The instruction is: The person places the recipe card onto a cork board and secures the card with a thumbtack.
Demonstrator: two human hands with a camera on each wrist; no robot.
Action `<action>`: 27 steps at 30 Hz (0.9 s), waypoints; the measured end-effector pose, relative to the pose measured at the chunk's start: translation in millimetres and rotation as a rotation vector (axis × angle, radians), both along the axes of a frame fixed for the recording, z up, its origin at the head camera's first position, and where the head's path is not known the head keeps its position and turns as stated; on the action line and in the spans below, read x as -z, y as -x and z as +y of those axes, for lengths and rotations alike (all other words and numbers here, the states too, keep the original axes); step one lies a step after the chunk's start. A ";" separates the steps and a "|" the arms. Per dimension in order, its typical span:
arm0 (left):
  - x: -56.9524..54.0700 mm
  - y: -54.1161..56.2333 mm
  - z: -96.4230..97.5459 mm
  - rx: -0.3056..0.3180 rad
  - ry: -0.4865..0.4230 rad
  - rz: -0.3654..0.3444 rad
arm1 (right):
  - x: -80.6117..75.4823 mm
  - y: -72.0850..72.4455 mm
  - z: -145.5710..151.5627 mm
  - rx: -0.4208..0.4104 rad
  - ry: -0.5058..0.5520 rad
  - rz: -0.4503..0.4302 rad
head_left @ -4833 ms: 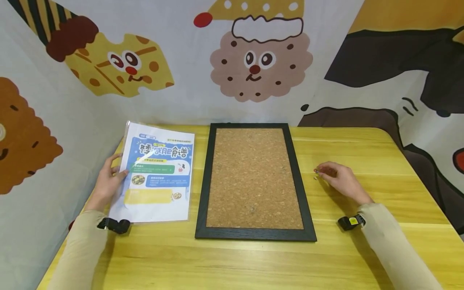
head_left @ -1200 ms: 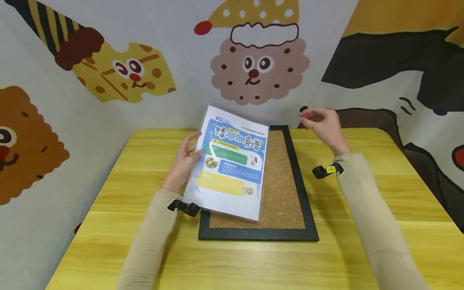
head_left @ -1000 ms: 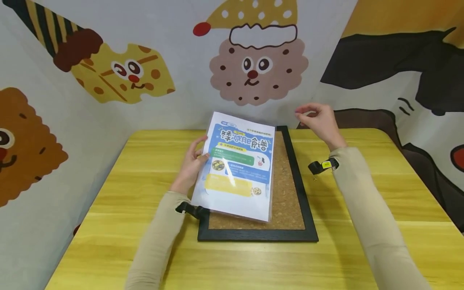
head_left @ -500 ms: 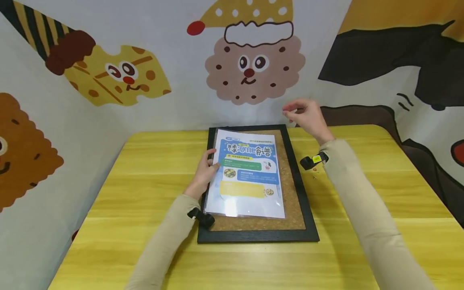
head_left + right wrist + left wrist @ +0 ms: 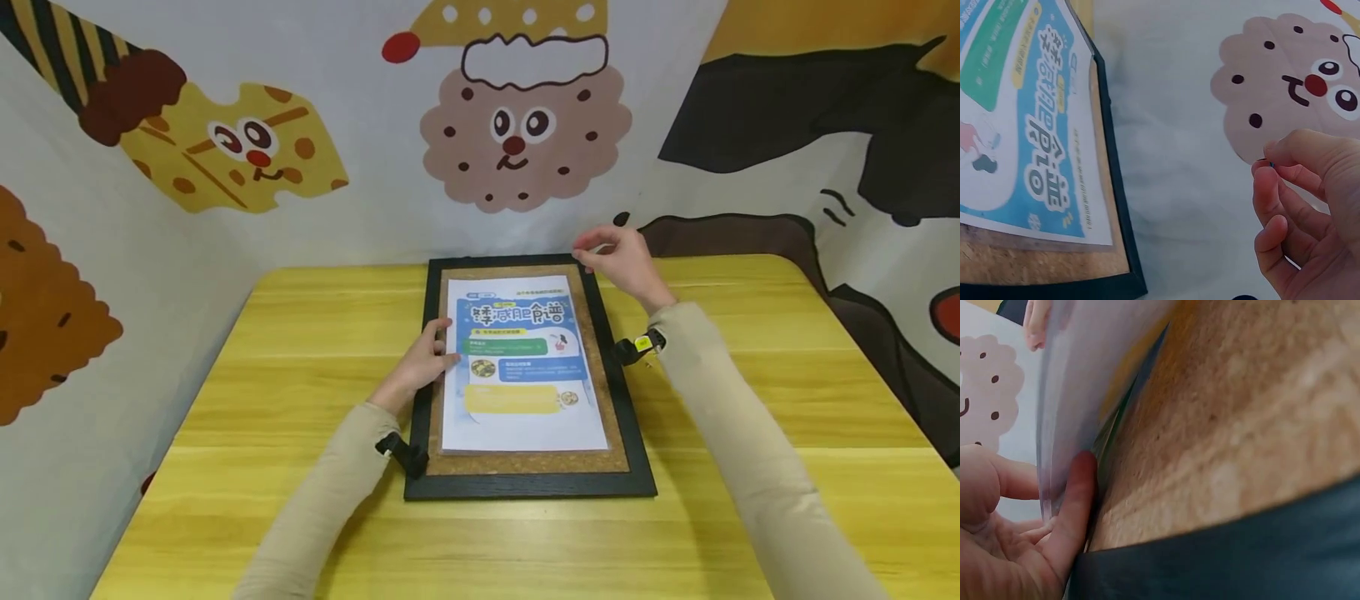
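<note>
A laminated poster (image 5: pixel 525 425) with blue, green and yellow panels lies over the black-framed cork board (image 5: pixel 525 462). My left hand (image 5: pixel 420 362) pinches its left edge between thumb and fingers. In the left wrist view the sheet's left side (image 5: pixel 1072 394) stands tilted up off the cork, with a finger under it. Over the board's top right corner, my right hand (image 5: pixel 618 257) hovers apart from the poster. Its thumb and index finger pinch a tiny push pin (image 5: pixel 1266 162), mostly hidden by the fingertips; a bit of dark blue shows.
The board lies on a yellow wooden table (image 5: pixel 300 350), its top edge near the wall cloth (image 5: pixel 360 233) printed with cartoon figures. A few small pins (image 5: pixel 651 360) lie right of the frame, partly hidden by the right wrist camera (image 5: pixel 637 346).
My left hand has carried the poster from left of the board onto the cork and lowered it. My right hand has risen from the pins and moved left to the board's top right corner.
</note>
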State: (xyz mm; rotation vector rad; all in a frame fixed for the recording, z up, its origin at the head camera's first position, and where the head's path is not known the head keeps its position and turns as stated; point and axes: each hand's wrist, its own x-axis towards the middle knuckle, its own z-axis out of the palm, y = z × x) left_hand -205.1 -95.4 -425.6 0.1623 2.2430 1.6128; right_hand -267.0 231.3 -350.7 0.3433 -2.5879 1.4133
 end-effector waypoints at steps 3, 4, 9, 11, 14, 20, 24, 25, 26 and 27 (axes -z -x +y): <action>-0.8 2.0 -0.1 0.011 0.026 -0.011 | 3.8 -0.6 -4.1 -0.017 0.003 0.001; -0.9 2.9 0.1 0.009 0.033 -0.016 | 4.9 -0.6 -5.7 -0.022 0.003 0.003; -1.3 5.9 2.5 0.004 0.053 -0.029 | 12.4 -1.6 -13.7 -0.041 -0.020 0.002; -2.0 5.4 2.9 0.011 0.065 -0.030 | 17.2 -2.4 -16.1 -0.047 -0.038 -0.019; -2.8 3.1 3.9 0.033 0.080 -0.037 | 25.4 -3.0 -19.4 -0.055 -0.063 -0.056; -4.7 0.0 5.4 0.066 0.087 -0.028 | 35.3 2.9 -28.4 -0.079 -0.090 -0.086; -7.7 -0.9 4.0 0.098 0.119 -0.033 | 39.9 6.3 -35.5 -0.104 -0.105 -0.127; -8.6 -0.8 3.3 0.109 0.130 -0.033 | 41.3 7.1 -37.3 -0.108 -0.112 -0.139; -9.5 -0.7 2.5 0.121 0.143 -0.031 | 42.8 8.2 -39.0 -0.112 -0.119 -0.146; -10.3 -0.5 1.7 0.130 0.158 -0.032 | 44.7 9.2 -40.6 -0.115 -0.127 -0.154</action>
